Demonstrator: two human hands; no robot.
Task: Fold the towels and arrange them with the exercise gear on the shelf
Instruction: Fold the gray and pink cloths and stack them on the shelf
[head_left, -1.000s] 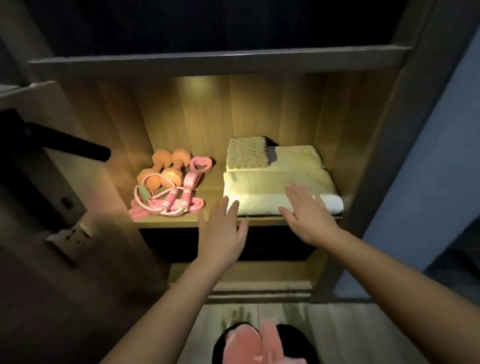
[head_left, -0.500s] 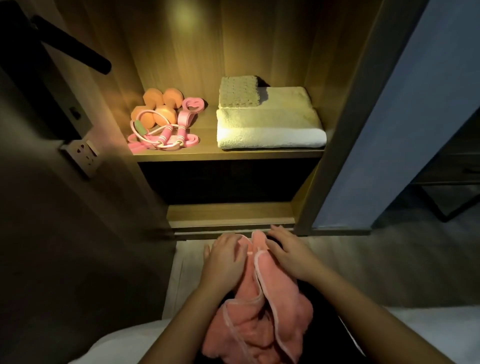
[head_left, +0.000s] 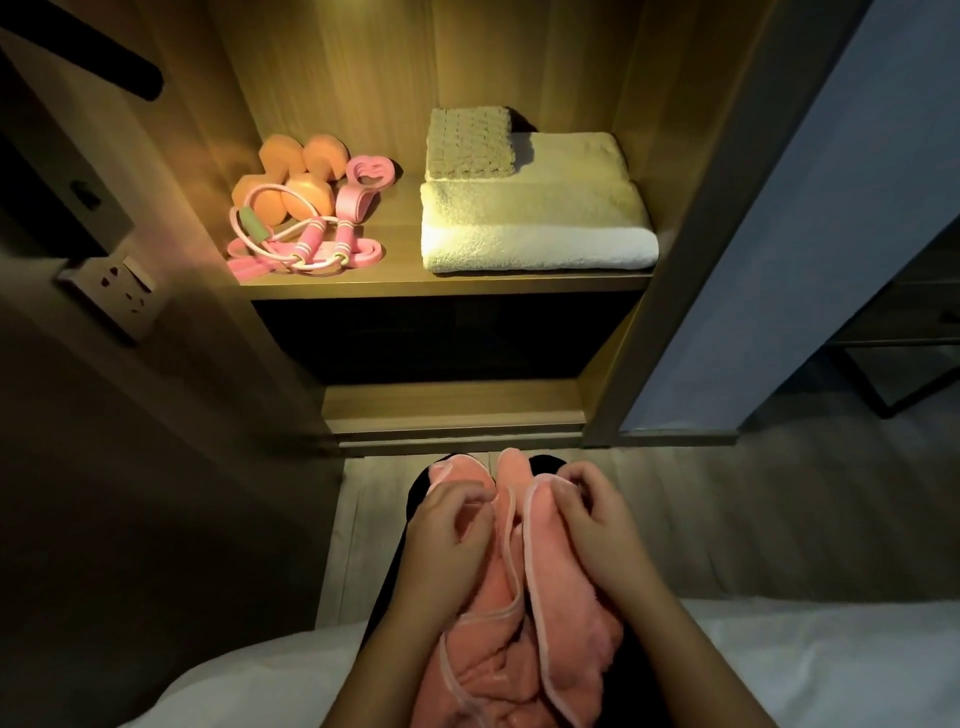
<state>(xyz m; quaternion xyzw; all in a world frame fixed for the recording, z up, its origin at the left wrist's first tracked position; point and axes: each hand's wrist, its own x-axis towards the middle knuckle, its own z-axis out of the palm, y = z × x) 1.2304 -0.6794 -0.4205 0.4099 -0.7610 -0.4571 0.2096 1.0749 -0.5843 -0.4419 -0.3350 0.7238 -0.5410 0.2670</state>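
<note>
A crumpled pink towel (head_left: 519, 639) lies on my lap at the bottom of the view. My left hand (head_left: 449, 525) curls its fingers round the towel's upper left part. My right hand (head_left: 592, 514) pinches its piped edge on the right. On the lit wooden shelf (head_left: 447, 283) a folded white towel (head_left: 535, 228) lies at the right, with a small folded waffle-textured cloth (head_left: 470, 143) on its back left. Orange dumbbells (head_left: 291, 182), a pink skipping rope (head_left: 306, 249) and a pink grip ring (head_left: 363, 187) lie at the shelf's left.
A dark compartment (head_left: 441, 338) sits under the shelf, above a low wooden ledge (head_left: 452, 410). A wall socket (head_left: 117, 293) and a black handle (head_left: 104, 67) are on the left panel. A grey-blue panel (head_left: 779, 260) stands at the right. White bedding (head_left: 831, 665) lies beside my legs.
Both hands left the white towel on the shelf and came down to the pink towel on my lap. Their fingers now curl round it. The view has tilted downwards.
</note>
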